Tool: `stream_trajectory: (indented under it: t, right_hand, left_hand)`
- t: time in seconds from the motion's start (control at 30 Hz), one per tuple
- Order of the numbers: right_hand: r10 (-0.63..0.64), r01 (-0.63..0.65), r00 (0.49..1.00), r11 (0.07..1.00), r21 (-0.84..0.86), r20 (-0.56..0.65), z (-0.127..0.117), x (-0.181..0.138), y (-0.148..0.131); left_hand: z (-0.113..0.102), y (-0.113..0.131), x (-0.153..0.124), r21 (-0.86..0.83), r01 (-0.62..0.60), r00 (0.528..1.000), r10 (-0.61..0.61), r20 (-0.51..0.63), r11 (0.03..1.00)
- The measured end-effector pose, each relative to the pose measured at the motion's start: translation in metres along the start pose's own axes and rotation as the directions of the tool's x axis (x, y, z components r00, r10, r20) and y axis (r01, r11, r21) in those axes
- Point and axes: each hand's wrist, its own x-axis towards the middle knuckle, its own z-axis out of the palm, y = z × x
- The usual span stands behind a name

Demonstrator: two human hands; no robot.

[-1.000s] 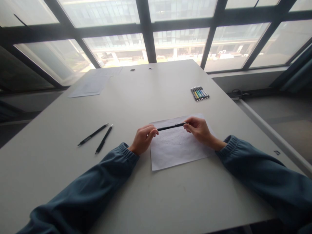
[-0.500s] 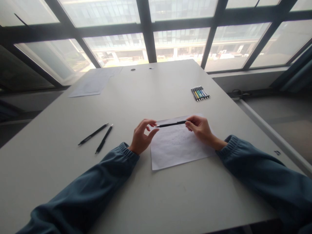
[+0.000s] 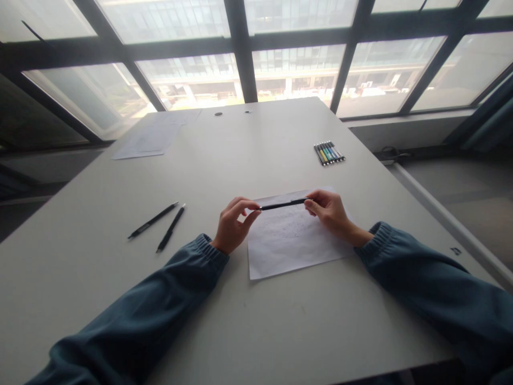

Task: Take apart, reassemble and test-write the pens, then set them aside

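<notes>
A thin black pen [image 3: 284, 203] is held level just above a white sheet of paper [image 3: 292, 246] on the grey table [image 3: 256, 321]. My right hand [image 3: 329, 212] grips the pen's right end with closed fingers. My left hand [image 3: 233, 224] pinches the pen's left tip between thumb and fingers. Faint pencil marks show on the sheet under the pen.
Two black pens [image 3: 162, 224] lie to the left of my left arm. A row of several coloured pens [image 3: 328, 153] sits at the right rear. More paper sheets [image 3: 152, 138] lie at the far left corner by the windows.
My left hand let go of the pen's tip and opened half a second ago, then closed on the tip again. The pen and right hand have risen slightly.
</notes>
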Motion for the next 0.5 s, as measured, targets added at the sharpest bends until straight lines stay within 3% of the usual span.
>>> stream_trajectory:
  t: [0.5]
  right_hand:
    - [-0.007, 0.007, 1.000, 1.000, 0.004, 0.016, -0.0005, -0.0003, 0.0004]
  left_hand:
    - [0.0003, -0.0061, -0.0071, -0.025, 0.101, 0.992, -0.099, 0.080, 0.995]
